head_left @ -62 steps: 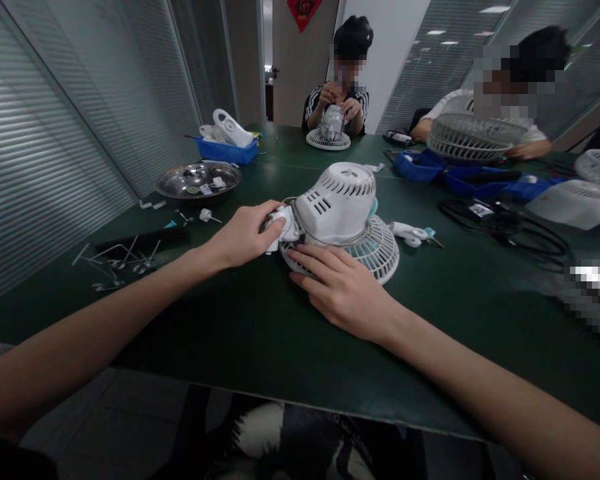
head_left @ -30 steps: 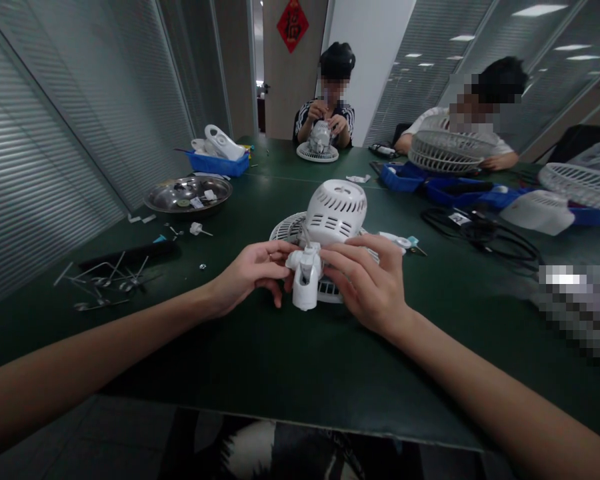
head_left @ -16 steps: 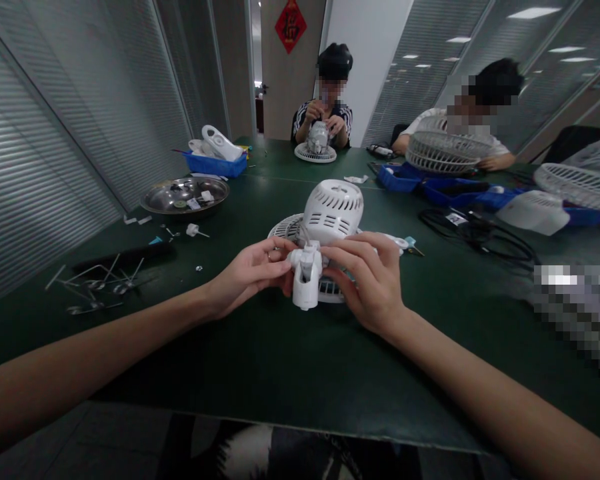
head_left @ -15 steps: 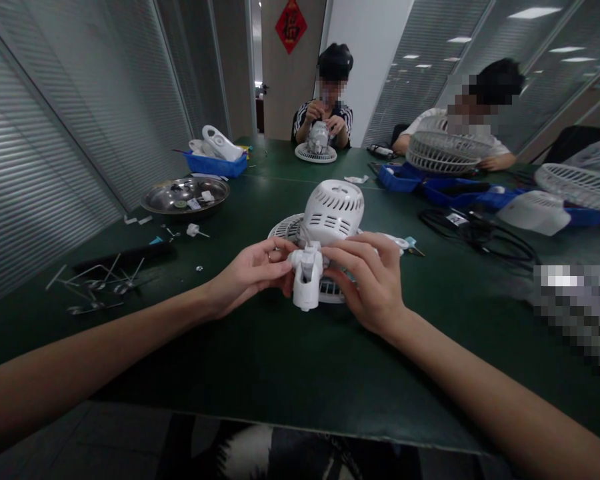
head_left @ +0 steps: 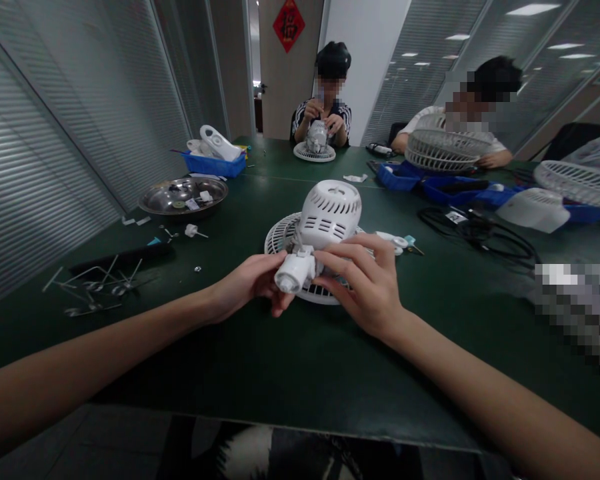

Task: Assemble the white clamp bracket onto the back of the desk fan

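A white fan head (head_left: 330,210) rests on its round slatted grille (head_left: 280,233) on the green table, its vented motor housing upward. From the near side of the housing sticks a white plastic neck joint (head_left: 294,270), its round end pointing toward me and to the left. My left hand (head_left: 253,283) is closed on the joint's left side, thumb on top and fingers partly hidden beneath. My right hand (head_left: 367,280) grips the joint's base from the right with thumb and fingertips, where it meets the housing.
To the left are a steel bowl (head_left: 183,199) of small parts, a blue bin (head_left: 215,165) and bent metal rods (head_left: 97,283). Black cables (head_left: 480,237) and blue trays (head_left: 445,190) lie to the right. Two people sit across the table (head_left: 300,373), one handling another fan head (head_left: 317,140).
The neck joint has swung from pointing straight toward me to pointing left, its round end now showing. My left hand has moved slightly left and lower with it.
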The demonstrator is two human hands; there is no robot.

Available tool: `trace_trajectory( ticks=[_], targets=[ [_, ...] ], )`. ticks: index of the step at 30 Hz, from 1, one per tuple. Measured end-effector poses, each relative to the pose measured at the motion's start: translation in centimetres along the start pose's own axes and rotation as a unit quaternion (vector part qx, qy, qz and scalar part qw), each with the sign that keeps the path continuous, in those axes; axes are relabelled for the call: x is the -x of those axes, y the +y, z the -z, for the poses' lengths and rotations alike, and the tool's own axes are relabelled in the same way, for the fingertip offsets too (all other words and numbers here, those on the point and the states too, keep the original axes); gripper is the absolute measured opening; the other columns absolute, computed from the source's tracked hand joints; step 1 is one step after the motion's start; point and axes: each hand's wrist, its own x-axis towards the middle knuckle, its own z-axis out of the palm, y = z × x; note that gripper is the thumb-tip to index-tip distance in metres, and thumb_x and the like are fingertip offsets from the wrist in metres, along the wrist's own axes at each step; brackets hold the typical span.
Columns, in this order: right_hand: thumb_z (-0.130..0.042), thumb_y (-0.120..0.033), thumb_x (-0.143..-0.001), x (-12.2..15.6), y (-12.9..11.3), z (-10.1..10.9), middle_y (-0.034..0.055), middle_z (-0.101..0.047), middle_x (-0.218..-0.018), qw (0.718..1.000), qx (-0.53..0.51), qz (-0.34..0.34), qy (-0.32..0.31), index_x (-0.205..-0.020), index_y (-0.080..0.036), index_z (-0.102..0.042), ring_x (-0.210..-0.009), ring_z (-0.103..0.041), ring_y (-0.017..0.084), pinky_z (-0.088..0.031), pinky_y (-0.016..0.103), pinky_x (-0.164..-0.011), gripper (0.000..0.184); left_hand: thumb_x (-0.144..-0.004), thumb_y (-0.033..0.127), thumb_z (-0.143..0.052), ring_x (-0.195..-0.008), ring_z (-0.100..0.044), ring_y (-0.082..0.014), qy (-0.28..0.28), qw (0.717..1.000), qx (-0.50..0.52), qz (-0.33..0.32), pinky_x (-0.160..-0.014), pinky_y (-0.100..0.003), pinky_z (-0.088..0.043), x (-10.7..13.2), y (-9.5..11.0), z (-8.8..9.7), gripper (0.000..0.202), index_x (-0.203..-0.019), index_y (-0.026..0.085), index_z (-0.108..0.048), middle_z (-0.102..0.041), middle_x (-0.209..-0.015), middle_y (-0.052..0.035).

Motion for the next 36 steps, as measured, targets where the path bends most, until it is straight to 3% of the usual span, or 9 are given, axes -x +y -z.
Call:
trace_trajectory(
  ticks=[5, 11, 17, 24, 32, 36],
  targets=[
    [-0.061, -0.007, -0.082, 0.4, 0.2, -0.3, -0.0002, -0.068, -0.101, 1.000, -0.012, -0.005, 0.019, -0.114, -0.030, -0.059, -0.099, -0.052, 0.020, -0.044, 0.038, -0.088, 0.040, -0.090, 0.048, -0.045, -0.060, -0.055, -0.0155, -0.011, 1.000, 0.020, -0.010, -0.055, -0.029, -0.047, 0.2, 0.1, 0.0, 0.036, -0.081, 0.015, -0.056, -0.058, -0.070, -0.0048],
    [-0.063, -0.011, -0.081, 0.4, 0.6, -0.1, -0.0013, -0.068, -0.100, 1.000, -0.017, 0.000, 0.012, -0.113, -0.031, -0.059, -0.097, -0.053, 0.020, -0.043, 0.039, -0.089, 0.038, -0.082, 0.041, -0.062, -0.061, -0.055, -0.0121, -0.064, 0.997, -0.036, -0.007, -0.056, -0.026, -0.046, 0.1, -0.1, 0.5, 0.035, -0.102, 0.014, -0.052, -0.060, -0.079, -0.0037],
    [-0.062, -0.011, -0.080, 0.3, 0.6, 0.1, 0.0005, -0.068, -0.101, 1.000, -0.019, 0.002, -0.004, -0.114, -0.028, -0.059, -0.098, -0.053, 0.022, -0.042, 0.041, -0.089, 0.038, -0.078, 0.026, -0.068, -0.057, -0.051, -0.0068, -0.055, 0.995, -0.075, -0.039, -0.055, -0.022, -0.040, -0.3, -0.3, 0.6, 0.027, -0.097, 0.014, -0.052, -0.058, -0.080, -0.0002],
    [-0.062, -0.011, -0.078, 0.1, 0.5, 0.4, 0.0023, -0.068, -0.101, 1.000, -0.024, 0.015, -0.008, -0.111, -0.024, -0.058, -0.099, -0.053, 0.023, -0.042, 0.041, -0.087, 0.036, -0.077, 0.028, -0.070, -0.056, -0.049, -0.0069, -0.039, 0.993, -0.112, -0.023, -0.055, -0.022, -0.036, -0.2, 0.0, 0.4, 0.027, -0.093, 0.012, -0.055, -0.057, -0.073, 0.0006],
    [-0.062, -0.012, -0.079, 0.0, 0.4, 0.4, 0.0029, -0.068, -0.103, 0.999, -0.030, 0.014, -0.013, -0.111, -0.022, -0.056, -0.099, -0.053, 0.023, -0.041, 0.042, -0.089, 0.034, -0.075, 0.024, -0.071, -0.050, -0.034, -0.0045, -0.001, 1.000, 0.007, -0.001, -0.049, -0.022, -0.026, 0.3, -0.1, -0.4, 0.021, -0.084, 0.012, -0.056, -0.044, -0.061, 0.0058],
    [-0.063, -0.011, -0.077, 0.0, 0.5, 0.3, 0.0046, -0.068, -0.102, 0.999, -0.029, 0.020, -0.012, -0.111, -0.020, -0.057, -0.099, -0.053, 0.023, -0.041, 0.042, -0.088, 0.035, -0.072, 0.025, -0.073, -0.051, -0.034, -0.0049, 0.005, 1.000, 0.003, -0.003, -0.050, -0.022, -0.026, 0.2, 0.0, -0.3, 0.022, -0.082, 0.011, -0.059, -0.045, -0.062, 0.0047]
  ],
)
